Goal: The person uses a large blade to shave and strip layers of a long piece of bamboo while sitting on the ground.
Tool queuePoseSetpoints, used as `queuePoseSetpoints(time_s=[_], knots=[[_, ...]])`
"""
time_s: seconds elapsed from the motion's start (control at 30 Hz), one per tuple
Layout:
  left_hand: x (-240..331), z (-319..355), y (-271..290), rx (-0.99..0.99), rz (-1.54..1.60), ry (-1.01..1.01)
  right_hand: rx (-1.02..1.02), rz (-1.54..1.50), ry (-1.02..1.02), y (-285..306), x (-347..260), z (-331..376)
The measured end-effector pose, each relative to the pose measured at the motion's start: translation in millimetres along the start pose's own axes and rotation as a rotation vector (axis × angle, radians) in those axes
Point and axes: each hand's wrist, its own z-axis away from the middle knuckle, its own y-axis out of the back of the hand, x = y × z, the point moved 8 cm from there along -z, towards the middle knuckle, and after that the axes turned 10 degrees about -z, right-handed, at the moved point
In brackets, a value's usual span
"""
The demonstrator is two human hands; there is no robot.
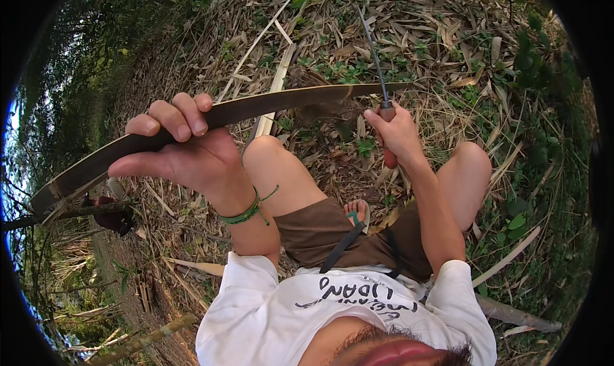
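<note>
Dark brown strip (275,102), red-brown tool handle (387,114), green wristband (245,215), brown shorts (313,230).

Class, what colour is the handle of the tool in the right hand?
The handle is reddish brown; the head view shows it best.

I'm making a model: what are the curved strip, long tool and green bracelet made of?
Curved strip: perhaps dark, smooth bamboo; it has node-like bands.
Long tool: blade looks like gray metal, slightly shiny; reddish-brown handle, maybe smooth wood by its colour.
Bracelet: seemingly matte green cord, with loose ends.
</note>
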Motion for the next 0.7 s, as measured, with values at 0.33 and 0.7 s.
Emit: queuePoseSetpoints(time_s=[0.33,0.7], knots=[[13,6,-48,-0.075,0.003,-0.067,-0.253,0.022,0.164,-56,-76,89],[-15,52,-39,-0.042,-0.036,-0.077,-0.094,0.177,0.024,-9,18,59]])
